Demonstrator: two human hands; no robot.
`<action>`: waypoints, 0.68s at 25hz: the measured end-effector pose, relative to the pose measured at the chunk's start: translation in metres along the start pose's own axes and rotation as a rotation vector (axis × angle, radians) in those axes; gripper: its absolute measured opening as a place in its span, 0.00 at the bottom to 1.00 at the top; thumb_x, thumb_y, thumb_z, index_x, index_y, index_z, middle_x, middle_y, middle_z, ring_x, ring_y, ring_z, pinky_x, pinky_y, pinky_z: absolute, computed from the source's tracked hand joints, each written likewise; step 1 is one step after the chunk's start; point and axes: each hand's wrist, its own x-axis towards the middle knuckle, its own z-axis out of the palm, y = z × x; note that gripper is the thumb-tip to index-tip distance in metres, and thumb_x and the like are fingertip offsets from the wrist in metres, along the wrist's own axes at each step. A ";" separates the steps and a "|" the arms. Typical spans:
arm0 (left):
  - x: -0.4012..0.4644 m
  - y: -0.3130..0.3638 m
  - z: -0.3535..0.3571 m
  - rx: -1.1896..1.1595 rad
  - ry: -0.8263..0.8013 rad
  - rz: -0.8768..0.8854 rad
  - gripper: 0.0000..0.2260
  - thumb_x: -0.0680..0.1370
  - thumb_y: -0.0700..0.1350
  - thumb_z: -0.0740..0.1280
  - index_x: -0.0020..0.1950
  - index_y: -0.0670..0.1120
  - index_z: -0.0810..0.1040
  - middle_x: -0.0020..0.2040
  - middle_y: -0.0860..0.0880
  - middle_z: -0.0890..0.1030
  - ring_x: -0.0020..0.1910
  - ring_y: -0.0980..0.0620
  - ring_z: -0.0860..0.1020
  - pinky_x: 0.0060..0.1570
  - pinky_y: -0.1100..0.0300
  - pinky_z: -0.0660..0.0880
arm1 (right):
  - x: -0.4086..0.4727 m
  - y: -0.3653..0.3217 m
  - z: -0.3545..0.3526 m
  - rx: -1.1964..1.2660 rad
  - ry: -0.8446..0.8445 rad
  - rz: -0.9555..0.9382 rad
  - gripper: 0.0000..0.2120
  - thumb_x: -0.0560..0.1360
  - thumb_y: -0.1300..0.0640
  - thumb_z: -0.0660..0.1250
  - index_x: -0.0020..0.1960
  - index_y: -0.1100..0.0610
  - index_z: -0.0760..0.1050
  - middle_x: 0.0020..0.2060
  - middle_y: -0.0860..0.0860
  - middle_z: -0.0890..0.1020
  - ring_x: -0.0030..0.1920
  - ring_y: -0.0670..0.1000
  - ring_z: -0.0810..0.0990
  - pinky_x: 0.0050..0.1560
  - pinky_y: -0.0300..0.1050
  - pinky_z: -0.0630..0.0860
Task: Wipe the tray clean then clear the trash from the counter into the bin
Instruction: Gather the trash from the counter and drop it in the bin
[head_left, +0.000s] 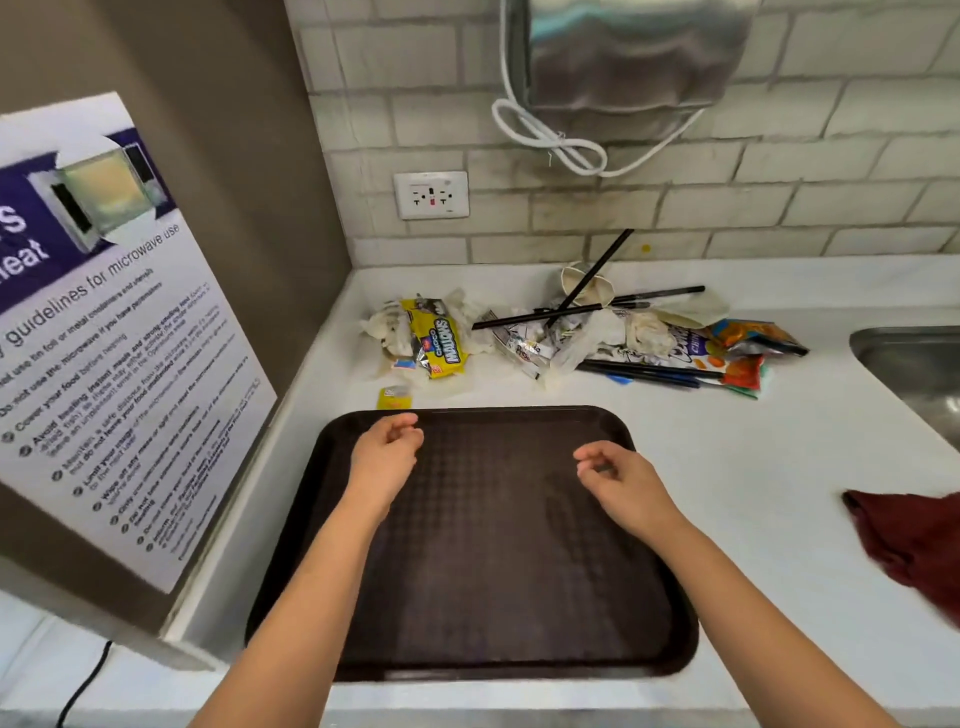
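A dark brown tray (483, 597) lies on the white counter (753, 457) in front of me. My left hand (387, 457) hovers over the tray's far left part, fingers loosely curled, holding nothing. Over the far right part, my right hand (621, 480) has the same loose curl and is empty too. Behind the tray lies a heap of trash: a yellow snack wrapper (439, 340), crumpled napkins (644, 330), black straws (587, 306), a crushed paper cup (582, 280) and an orange packet (753, 338). A dark red cloth (914, 545) lies on the counter at the right.
A steel sink (919, 369) is set into the counter at the far right. A microwave with a guideline poster (119, 353) stands at the left. A wall socket (431, 195) and a metal dispenser with a white cord (623, 52) hang above. No bin is in view.
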 end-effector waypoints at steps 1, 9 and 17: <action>0.014 -0.002 -0.002 0.039 0.017 -0.005 0.11 0.76 0.40 0.64 0.57 0.46 0.77 0.51 0.46 0.79 0.50 0.49 0.78 0.56 0.54 0.75 | 0.008 -0.002 0.002 -0.008 0.001 0.003 0.06 0.75 0.62 0.64 0.47 0.53 0.76 0.42 0.49 0.78 0.38 0.44 0.75 0.36 0.23 0.69; 0.110 0.019 -0.005 0.349 0.105 0.011 0.15 0.75 0.40 0.64 0.62 0.43 0.76 0.62 0.44 0.77 0.61 0.46 0.75 0.60 0.58 0.69 | 0.106 -0.042 0.038 0.032 -0.108 0.009 0.08 0.74 0.62 0.63 0.44 0.50 0.75 0.39 0.47 0.76 0.38 0.50 0.76 0.51 0.49 0.76; 0.183 0.007 0.002 0.846 -0.131 -0.068 0.26 0.72 0.47 0.70 0.69 0.45 0.70 0.69 0.43 0.69 0.66 0.45 0.71 0.63 0.59 0.68 | 0.203 -0.093 0.116 -0.118 -0.197 -0.108 0.17 0.74 0.62 0.64 0.62 0.62 0.72 0.54 0.57 0.75 0.55 0.58 0.76 0.50 0.40 0.70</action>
